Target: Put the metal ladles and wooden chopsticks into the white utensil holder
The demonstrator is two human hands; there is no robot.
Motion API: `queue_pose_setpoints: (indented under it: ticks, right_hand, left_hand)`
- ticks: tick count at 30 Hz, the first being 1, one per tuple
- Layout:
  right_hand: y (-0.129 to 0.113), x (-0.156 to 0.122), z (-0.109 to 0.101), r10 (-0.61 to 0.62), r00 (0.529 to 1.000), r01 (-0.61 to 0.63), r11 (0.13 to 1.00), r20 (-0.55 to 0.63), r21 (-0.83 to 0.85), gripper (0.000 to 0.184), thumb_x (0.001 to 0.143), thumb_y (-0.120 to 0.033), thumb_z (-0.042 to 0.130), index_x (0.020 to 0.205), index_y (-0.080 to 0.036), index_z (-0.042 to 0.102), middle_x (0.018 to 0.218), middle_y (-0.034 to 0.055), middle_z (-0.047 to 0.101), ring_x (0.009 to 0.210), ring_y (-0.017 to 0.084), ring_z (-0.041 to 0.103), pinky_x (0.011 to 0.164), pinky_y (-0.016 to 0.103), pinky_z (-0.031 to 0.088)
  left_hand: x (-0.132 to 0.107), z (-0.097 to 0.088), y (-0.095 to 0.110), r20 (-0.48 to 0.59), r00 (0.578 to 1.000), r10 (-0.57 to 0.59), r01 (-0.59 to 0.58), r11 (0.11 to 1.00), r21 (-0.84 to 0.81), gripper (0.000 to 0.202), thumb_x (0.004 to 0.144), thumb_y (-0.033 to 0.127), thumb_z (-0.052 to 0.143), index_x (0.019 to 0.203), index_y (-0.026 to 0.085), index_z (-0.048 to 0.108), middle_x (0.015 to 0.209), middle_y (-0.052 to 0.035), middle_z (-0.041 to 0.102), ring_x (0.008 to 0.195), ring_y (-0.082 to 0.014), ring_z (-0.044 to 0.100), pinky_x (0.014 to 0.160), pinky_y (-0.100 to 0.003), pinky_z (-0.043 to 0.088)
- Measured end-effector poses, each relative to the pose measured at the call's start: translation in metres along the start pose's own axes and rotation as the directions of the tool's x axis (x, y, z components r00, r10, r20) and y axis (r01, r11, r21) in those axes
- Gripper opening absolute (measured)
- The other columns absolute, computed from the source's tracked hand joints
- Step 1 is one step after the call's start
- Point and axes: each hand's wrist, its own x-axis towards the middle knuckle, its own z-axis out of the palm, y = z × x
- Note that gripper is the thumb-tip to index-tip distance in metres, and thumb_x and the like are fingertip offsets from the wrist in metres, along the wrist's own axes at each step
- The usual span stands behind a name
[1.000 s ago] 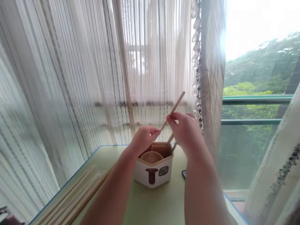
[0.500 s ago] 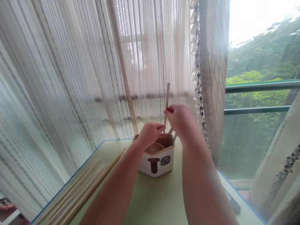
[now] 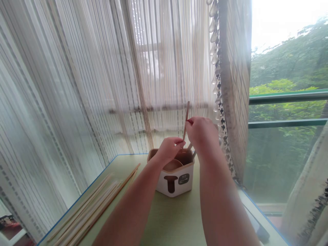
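Note:
A white holder (image 3: 176,179) with a brown rim and a brown mark on its front stands on the pale green table (image 3: 166,222). My right hand (image 3: 202,135) pinches a wooden chopstick (image 3: 186,114) that stands nearly upright over the holder. Lower on the same stick, my left hand (image 3: 167,150) closes its fingers round the shaft just above the holder's rim. A round wooden piece and other stick ends show inside the holder.
Several long wooden chopsticks (image 3: 94,210) lie loose on the table's left side. Sheer striped curtains (image 3: 102,75) hang close behind, with a beaded edge (image 3: 217,85). A dark phone (image 3: 256,225) lies at the table's right edge, near a green railing (image 3: 287,97).
The chopstick has swung from a slant to nearly upright over the holder and sunk a little. Both hands stayed on it. The view shifted slightly.

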Motion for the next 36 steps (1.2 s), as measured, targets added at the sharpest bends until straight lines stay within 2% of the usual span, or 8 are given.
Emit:
queue_pose_setpoints:
  ticks: [5,9,12,16,21,24,29,36]
  right_hand:
    - [-0.006,0.0,0.004,-0.048,0.999,0.049,0.988,-0.01,0.144,0.026,0.082,-0.029,0.047,0.097,-0.018,0.066,0.085,0.0084,0.068,0.089,0.022,0.058,0.072,0.03,0.04]
    - [-0.014,0.002,0.016,-0.007,0.997,-0.012,0.973,0.08,0.23,0.026,0.082,-0.025,0.047,0.101,-0.015,0.063,0.089,0.0096,0.068,0.086,0.02,0.06,0.071,0.027,0.041]
    - [-0.017,0.003,0.022,0.032,0.995,-0.052,0.974,0.094,0.221,0.026,0.084,-0.021,0.044,0.098,-0.016,0.065,0.088,0.0099,0.068,0.086,0.02,0.061,0.071,0.027,0.042]
    - [-0.017,0.004,0.027,0.014,0.99,-0.032,0.991,0.138,0.128,0.023,0.081,-0.019,0.047,0.091,-0.015,0.067,0.084,0.0122,0.068,0.084,0.022,0.062,0.071,0.029,0.043]
    - [-0.018,0.004,0.026,-0.021,0.977,0.003,0.996,0.214,0.086,0.022,0.077,-0.015,0.048,0.086,-0.015,0.068,0.084,0.0138,0.068,0.083,0.023,0.062,0.069,0.029,0.044]
    - [-0.015,0.003,0.012,0.004,0.99,-0.037,0.973,0.144,0.226,0.027,0.078,-0.016,0.046,0.095,-0.012,0.066,0.087,0.0136,0.068,0.085,0.023,0.062,0.072,0.03,0.045]
    - [0.004,-0.001,-0.015,0.051,0.993,0.016,0.831,-0.104,0.557,0.035,0.078,-0.023,0.046,0.106,-0.013,0.063,0.094,0.01,0.067,0.087,0.02,0.061,0.076,0.033,0.047]
    - [0.013,-0.002,-0.016,0.075,0.997,-0.032,0.715,-0.031,0.698,0.028,0.076,-0.027,0.05,0.095,-0.014,0.066,0.076,0.0072,0.067,0.068,0.017,0.062,0.064,0.033,0.05]
  left_hand:
    - [0.001,-0.001,-0.006,0.02,0.999,-0.032,0.031,0.999,0.008,0.029,0.079,0.035,0.049,0.082,0.016,0.07,0.071,-0.0018,0.067,0.069,-0.015,0.057,0.068,-0.024,0.042]
    - [0.0,-0.006,-0.013,0.066,0.994,-0.09,0.086,0.994,0.06,0.026,0.075,0.034,0.052,0.074,0.015,0.07,0.066,-0.0018,0.065,0.064,-0.0143,0.055,0.063,-0.024,0.041]
    - [-0.001,-0.009,-0.012,0.093,0.983,-0.156,0.151,0.987,0.059,0.025,0.073,0.034,0.055,0.073,0.014,0.07,0.064,-0.0022,0.065,0.062,-0.0141,0.055,0.06,-0.023,0.04]
    - [-0.001,-0.013,-0.008,0.046,0.982,-0.186,0.187,0.982,-0.019,0.028,0.073,0.036,0.055,0.085,0.015,0.071,0.07,-0.0015,0.067,0.064,-0.0131,0.056,0.06,-0.023,0.04]
    - [-0.002,-0.012,-0.008,0.023,0.987,-0.159,0.154,0.975,0.158,0.027,0.074,0.035,0.054,0.069,0.016,0.072,0.056,-0.0001,0.062,0.057,-0.0124,0.052,0.057,-0.024,0.037]
    - [-0.002,-0.008,-0.009,0.053,0.987,-0.155,0.144,0.975,0.169,0.024,0.073,0.036,0.057,0.078,0.018,0.073,0.066,-0.0014,0.066,0.062,-0.0132,0.055,0.06,-0.024,0.039]
    - [-0.004,-0.001,-0.008,0.061,0.986,-0.152,0.132,0.958,0.255,0.026,0.072,0.042,0.06,0.084,0.022,0.073,0.079,-0.0031,0.068,0.071,-0.0157,0.058,0.066,-0.026,0.043]
    - [-0.006,0.006,-0.004,0.063,0.991,-0.117,0.088,0.935,0.344,0.024,0.074,0.041,0.059,0.09,0.029,0.071,0.091,-0.0021,0.065,0.081,-0.0173,0.058,0.073,-0.026,0.043]
